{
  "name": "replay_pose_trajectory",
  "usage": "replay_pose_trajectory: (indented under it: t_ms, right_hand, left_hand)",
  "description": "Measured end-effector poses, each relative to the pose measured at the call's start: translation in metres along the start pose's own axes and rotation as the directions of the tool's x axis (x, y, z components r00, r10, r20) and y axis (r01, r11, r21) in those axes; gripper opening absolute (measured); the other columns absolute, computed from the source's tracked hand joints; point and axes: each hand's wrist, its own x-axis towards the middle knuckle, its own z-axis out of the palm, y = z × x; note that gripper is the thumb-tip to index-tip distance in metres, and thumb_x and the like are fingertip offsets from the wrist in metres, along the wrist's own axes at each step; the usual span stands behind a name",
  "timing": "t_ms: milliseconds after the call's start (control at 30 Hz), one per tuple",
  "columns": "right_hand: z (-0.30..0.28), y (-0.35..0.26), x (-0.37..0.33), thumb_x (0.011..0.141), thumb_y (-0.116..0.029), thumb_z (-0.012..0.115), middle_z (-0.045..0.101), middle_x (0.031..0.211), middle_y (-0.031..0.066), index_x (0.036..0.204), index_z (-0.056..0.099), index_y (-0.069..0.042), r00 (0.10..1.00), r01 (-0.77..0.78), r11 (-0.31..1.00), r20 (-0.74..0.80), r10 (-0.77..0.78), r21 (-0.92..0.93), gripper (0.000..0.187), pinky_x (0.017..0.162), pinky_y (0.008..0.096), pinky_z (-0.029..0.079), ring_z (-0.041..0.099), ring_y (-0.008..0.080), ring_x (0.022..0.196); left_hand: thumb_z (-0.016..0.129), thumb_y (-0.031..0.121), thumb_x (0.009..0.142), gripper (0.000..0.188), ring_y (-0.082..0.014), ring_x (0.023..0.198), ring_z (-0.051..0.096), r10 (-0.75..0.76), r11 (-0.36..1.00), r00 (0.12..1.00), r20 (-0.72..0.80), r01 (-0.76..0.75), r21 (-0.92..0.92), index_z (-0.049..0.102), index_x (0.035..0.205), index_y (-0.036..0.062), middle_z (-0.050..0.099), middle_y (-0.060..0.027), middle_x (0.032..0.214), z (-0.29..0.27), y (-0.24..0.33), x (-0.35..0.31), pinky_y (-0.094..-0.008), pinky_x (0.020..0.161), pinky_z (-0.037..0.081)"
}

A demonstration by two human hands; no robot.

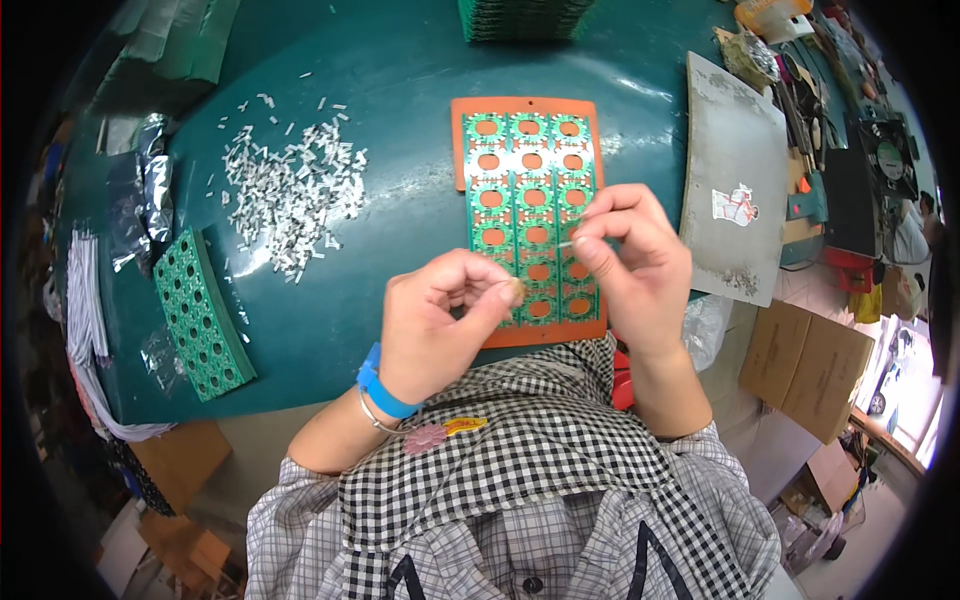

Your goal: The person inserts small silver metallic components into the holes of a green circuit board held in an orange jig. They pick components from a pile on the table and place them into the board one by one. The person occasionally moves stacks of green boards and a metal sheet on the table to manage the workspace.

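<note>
A green circuit board panel (534,197) with rows of oval cutouts lies on an orange backing plate (545,335) in front of me. Over its lower left part is my left hand (445,310), thumb and forefinger pinched together; whatever is between them is too small to make out. A blue wrist strap (385,392) circles that wrist. My right hand (640,265) hovers at the panel's right side, its fingertips closed on a small thin pale piece (566,244) that points left over the board.
Left of the panel a loose pile of small white parts (295,190) spreads over the green table (400,70). A stack of green panels (200,315) and a bundle of white wires (88,300) lie farther left. On the right are a grey metal sheet (735,150) and a cardboard box (805,365).
</note>
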Motion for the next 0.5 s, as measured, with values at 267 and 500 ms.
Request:
replay_pose_trajectory:
  t_ms: [267,500]
  right_hand:
    - [-0.047,0.028,-0.010,0.080,0.006,0.072,0.062,0.096,0.0069,0.087,0.066,0.004,0.983,-0.004,0.967,0.177,0.050,-0.254,0.009,0.071,0.0249,0.051,0.062,0.0134,0.082]
    - [-0.042,0.030,-0.011,0.080,0.005,0.072,0.062,0.095,0.0073,0.086,0.065,0.004,0.984,0.025,0.959,0.175,0.026,-0.284,0.010,0.072,0.0265,0.051,0.062,0.0153,0.082]
  left_hand:
    - [0.061,-0.006,0.091,0.007,-0.0166,0.075,0.068,0.058,0.981,0.998,-0.039,-0.064,-0.182,0.056,0.089,-0.0015,0.069,-0.0163,0.090,-0.018,-0.005,0.004,-0.0277,0.067,0.058]
    - [0.062,-0.002,0.092,0.019,-0.0153,0.076,0.067,0.000,0.983,0.998,-0.069,-0.013,-0.185,0.059,0.110,-0.0054,0.069,-0.0132,0.092,-0.020,-0.003,0.005,-0.0266,0.069,0.056]
